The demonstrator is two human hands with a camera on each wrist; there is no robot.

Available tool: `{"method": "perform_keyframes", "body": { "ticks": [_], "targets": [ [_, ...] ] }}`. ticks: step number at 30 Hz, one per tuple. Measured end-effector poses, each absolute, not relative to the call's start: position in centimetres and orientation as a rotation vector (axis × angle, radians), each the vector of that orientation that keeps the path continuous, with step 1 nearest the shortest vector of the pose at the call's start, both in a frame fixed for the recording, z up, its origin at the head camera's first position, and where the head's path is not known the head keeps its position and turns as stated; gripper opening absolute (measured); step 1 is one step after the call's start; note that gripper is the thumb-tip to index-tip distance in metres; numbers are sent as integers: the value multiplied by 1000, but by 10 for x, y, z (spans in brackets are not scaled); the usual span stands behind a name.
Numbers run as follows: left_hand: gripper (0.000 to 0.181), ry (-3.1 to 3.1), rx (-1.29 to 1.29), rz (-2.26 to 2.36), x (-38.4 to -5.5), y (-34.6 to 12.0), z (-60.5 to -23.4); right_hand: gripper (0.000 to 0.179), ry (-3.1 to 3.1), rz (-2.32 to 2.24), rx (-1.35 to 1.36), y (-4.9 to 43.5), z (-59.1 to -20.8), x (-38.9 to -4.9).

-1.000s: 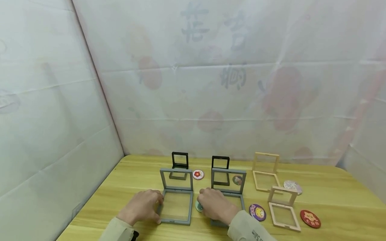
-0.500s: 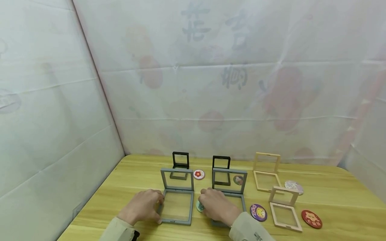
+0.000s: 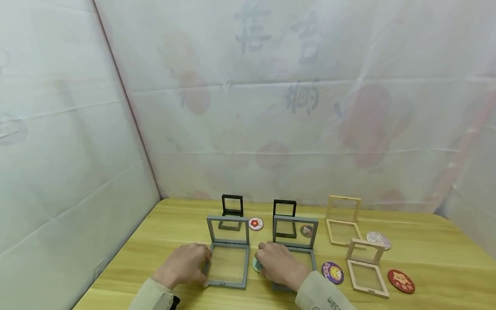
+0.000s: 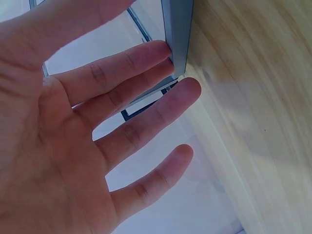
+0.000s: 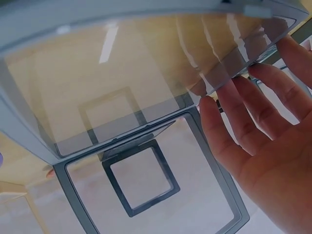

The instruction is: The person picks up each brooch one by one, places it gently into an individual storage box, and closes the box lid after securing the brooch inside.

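My left hand (image 3: 186, 265) is at the left side of a grey hinged display frame (image 3: 246, 267), which stands opened with one half upright. In the left wrist view its fingers are extended and spread, some tips against the frame's grey edge. My right hand (image 3: 280, 265) lies over the left side of a second grey display frame (image 3: 314, 259), covering part of it. The right wrist view shows its fingertips along that frame's edge (image 5: 29, 117), fingers only slightly bent. A teal round badge (image 3: 256, 264) peeks out by the right fingertips, partly hidden.
Two black frames (image 3: 232, 196) (image 3: 284, 201) stand behind. At right are a yellowish frame (image 3: 343, 198) and a beige frame (image 3: 368, 292). Round badges lie about: red-flower (image 3: 255, 223), purple (image 3: 332, 272), red (image 3: 401, 281), pale (image 3: 378, 240). Cloth walls (image 3: 232, 129) enclose the wooden table (image 3: 174, 224).
Both hands keep their places on the two grey frames. The whole view has shifted very slightly; no object has visibly been moved.
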State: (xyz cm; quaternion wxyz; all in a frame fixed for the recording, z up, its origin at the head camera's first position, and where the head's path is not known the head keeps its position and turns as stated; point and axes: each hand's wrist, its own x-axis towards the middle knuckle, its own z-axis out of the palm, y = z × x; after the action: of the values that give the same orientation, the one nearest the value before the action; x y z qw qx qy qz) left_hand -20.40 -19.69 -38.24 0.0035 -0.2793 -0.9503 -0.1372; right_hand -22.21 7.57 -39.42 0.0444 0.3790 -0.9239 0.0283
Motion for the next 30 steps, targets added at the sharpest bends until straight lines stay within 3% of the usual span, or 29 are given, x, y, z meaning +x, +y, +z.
{"method": "perform_keyframes", "body": {
  "ticks": [30],
  "targets": [
    [45,-2967,-890,-403,-206,-197,-383,25,-2655,3,1284,78,-397,-233]
  ]
}}
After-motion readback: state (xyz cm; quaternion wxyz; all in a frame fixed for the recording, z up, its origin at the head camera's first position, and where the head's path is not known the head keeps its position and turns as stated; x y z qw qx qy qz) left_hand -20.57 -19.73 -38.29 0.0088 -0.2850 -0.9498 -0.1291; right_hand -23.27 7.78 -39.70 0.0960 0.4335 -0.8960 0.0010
